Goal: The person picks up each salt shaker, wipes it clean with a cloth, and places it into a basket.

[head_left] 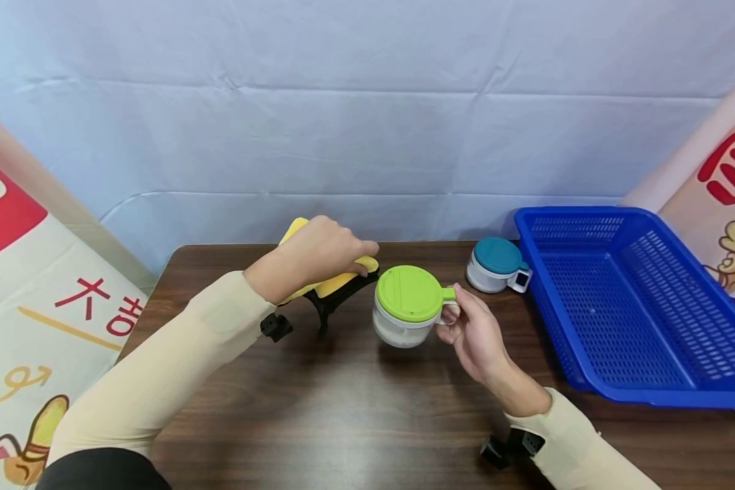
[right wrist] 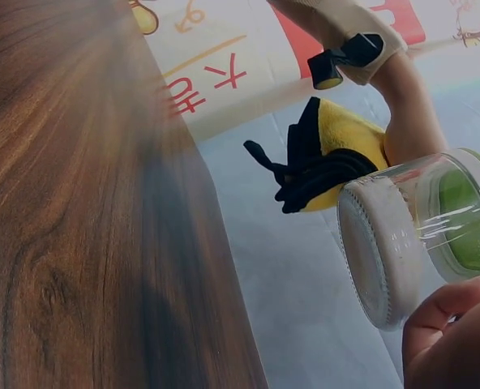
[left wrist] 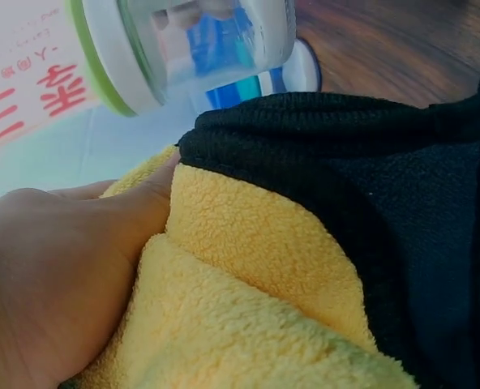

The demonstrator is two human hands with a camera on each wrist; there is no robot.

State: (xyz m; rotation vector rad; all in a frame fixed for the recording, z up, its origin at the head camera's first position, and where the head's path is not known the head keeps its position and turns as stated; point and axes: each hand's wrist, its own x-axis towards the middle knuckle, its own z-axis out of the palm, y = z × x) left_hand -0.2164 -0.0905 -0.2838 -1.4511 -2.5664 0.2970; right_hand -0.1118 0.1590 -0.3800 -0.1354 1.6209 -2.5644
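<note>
A glass seasoning jar (head_left: 407, 306) with a bright green lid and a side handle is held above the table. My right hand (head_left: 474, 331) grips it by the handle; in the right wrist view the clear jar (right wrist: 390, 235) is tipped by the camera's angle, with pale matter toward its base. My left hand (head_left: 315, 255) holds a yellow cloth with black edging (head_left: 333, 284) just left of the jar. In the left wrist view the fluffy yellow cloth (left wrist: 256, 251) bunches against the left hand (left wrist: 62, 275), its fingertips hidden behind the fabric.
A second jar with a teal lid (head_left: 496, 264) stands at the back right of the brown wooden table (head_left: 355, 422). Beside it lies a blue plastic basket (head_left: 588, 381). A pale cloth backdrop (head_left: 355, 136) hangs behind the table.
</note>
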